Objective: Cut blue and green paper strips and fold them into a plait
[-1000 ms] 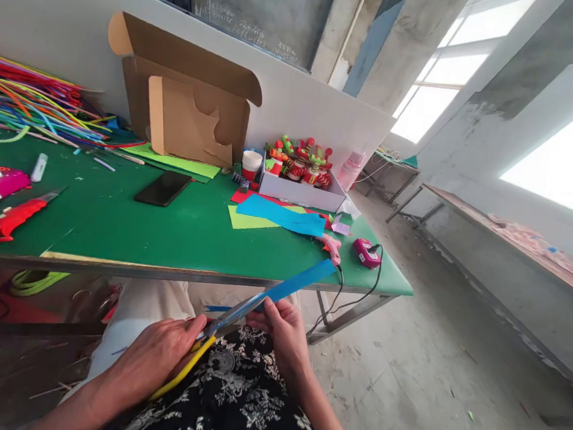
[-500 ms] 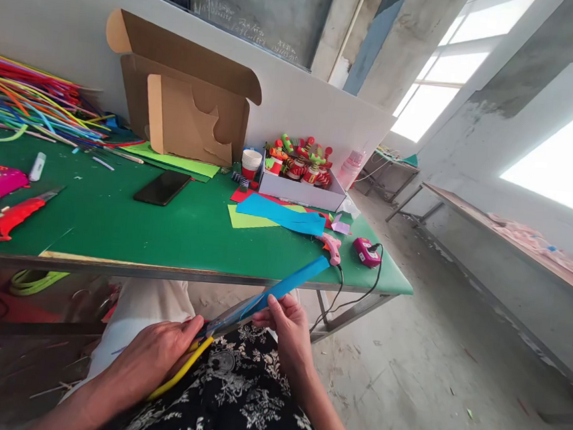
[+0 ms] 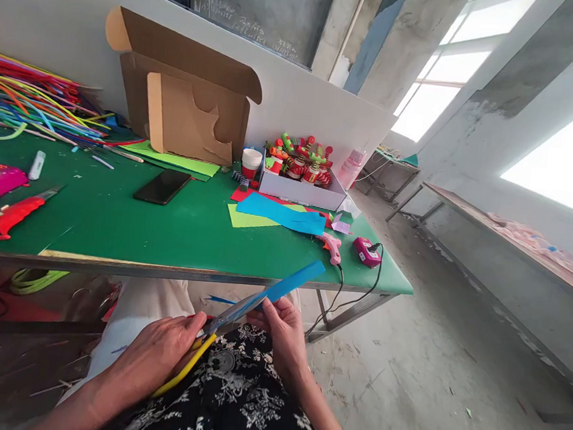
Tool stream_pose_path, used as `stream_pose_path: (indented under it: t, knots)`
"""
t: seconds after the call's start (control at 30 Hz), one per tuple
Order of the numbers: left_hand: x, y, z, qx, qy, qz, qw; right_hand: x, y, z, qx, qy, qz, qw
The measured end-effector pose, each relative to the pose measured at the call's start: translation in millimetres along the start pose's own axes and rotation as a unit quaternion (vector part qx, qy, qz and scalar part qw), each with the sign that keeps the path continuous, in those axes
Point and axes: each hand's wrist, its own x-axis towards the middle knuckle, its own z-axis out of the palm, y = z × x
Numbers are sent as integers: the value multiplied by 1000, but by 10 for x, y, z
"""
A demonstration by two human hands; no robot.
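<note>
Yellow-handled scissors are gripped in my left hand, with their blades pointing up and to the right. Between the thumb and fingers of my right hand is a narrow strip of blue paper, its far end sticking out toward the table edge. The blades lie along the near end of this strip, close to my right fingertips. A thin blue sliver shows below the table edge, just left of the blades. Both hands are above my lap, in front of the table.
On the green table lie a phone, a red utility knife, blue paper, a pink glue gun and a corded power adapter. Behind stand a cardboard box, paper cups and a tray of figures.
The blue strip has drawn slightly down and left. A thin blue sliver now hangs apart on the left of the scissors, whose blades look more plainly visible.
</note>
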Motion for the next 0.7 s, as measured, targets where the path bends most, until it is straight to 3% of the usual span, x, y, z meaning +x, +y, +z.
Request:
stream_pose_path:
  t: [0.23,0.7]
  knots:
    - [60,165,-188,31,-68,-28,997,-6,4,8,15,-8,10,1000]
    - [73,204,-208,99,-112,-33,988,-12,0,18,15,-6,11,1000]
